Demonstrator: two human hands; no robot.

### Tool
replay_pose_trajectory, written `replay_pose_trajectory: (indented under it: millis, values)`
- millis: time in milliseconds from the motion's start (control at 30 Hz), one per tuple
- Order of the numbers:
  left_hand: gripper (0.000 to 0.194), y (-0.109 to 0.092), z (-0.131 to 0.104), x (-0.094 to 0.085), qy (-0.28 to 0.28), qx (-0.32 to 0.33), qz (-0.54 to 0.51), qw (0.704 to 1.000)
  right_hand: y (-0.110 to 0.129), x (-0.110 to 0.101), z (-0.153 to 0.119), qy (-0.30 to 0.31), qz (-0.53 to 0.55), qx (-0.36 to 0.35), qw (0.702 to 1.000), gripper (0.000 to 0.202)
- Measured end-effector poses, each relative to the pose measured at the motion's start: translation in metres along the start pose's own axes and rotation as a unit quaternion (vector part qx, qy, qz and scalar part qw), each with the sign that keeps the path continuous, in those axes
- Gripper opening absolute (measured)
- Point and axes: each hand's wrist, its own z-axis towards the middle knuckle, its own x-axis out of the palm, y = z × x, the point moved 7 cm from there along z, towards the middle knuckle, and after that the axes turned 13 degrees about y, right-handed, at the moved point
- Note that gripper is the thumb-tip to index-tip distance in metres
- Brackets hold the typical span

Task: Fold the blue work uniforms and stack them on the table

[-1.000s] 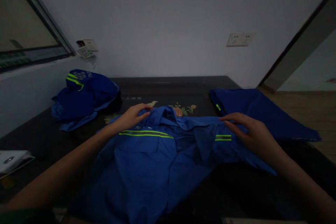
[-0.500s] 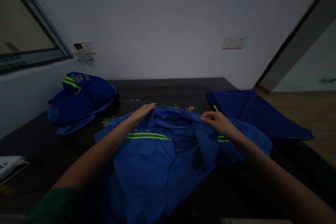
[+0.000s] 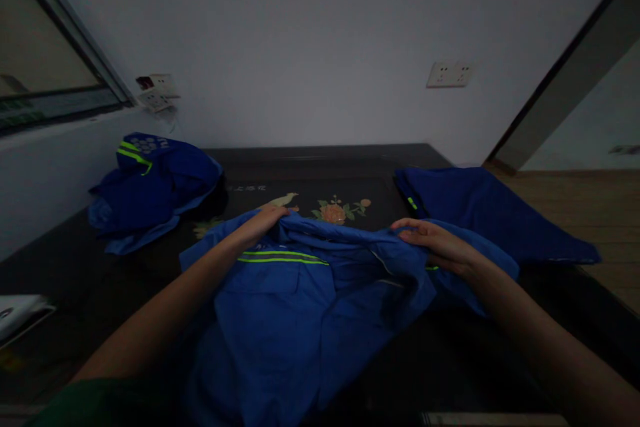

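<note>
A blue work jacket (image 3: 280, 307) with yellow-green reflective stripes lies spread in front of me, its front opening partly apart and its collar at the far side. My left hand (image 3: 270, 217) is closed on the jacket's collar edge at the left. At the right of the collar, my right hand (image 3: 430, 240) grips the cloth between thumb and fingers; some of its fingertips are hidden by the fabric. The jacket's right sleeve reaches out beyond my right hand, and part of the left sleeve lies beneath my left forearm.
The dark table (image 3: 310, 161) bears a painted flower and bird. A crumpled blue garment (image 3: 160, 190) lies at the back left, a folded dark-blue one (image 3: 480, 213) at the right. A white object (image 3: 23, 317) sits at the left edge. Behind stands a wall with sockets (image 3: 449, 75).
Both hands have drawn the collar slightly nearer and apart, my right hand moving right. The collar now lies flatter, and more of the painted flower shows behind it.
</note>
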Motion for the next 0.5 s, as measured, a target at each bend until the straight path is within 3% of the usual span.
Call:
replay_pose_trajectory:
  millis: [67,133,200,267,400,500]
  values:
    - [0.033,-0.004,-0.001,-0.002,-0.024,0.002,0.09,0.996,0.006,-0.002,-0.003,-0.002,-0.094,-0.001,0.996,0.04]
    - [0.033,-0.019,-0.006,-0.002,-0.069,0.05,0.189,0.978,0.019,-0.002,-0.005,-0.037,-0.232,-0.023,0.972,0.032]
    - [0.032,-0.036,-0.011,0.006,-0.075,0.118,0.249,0.958,0.034,0.007,-0.006,-0.087,-0.365,-0.052,0.926,0.027]
    - [0.033,-0.046,-0.012,0.02,-0.035,0.15,0.287,0.945,0.044,0.026,-0.005,-0.117,-0.47,-0.056,0.873,0.027]
    - [0.023,-0.043,-0.008,0.031,-0.002,0.124,0.356,0.926,0.044,0.059,0.004,-0.111,-0.628,0.022,0.77,0.025]
    - [0.022,-0.037,-0.002,0.024,-0.016,0.12,0.371,0.921,0.045,0.06,0.007,-0.119,-0.683,0.064,0.718,0.018]
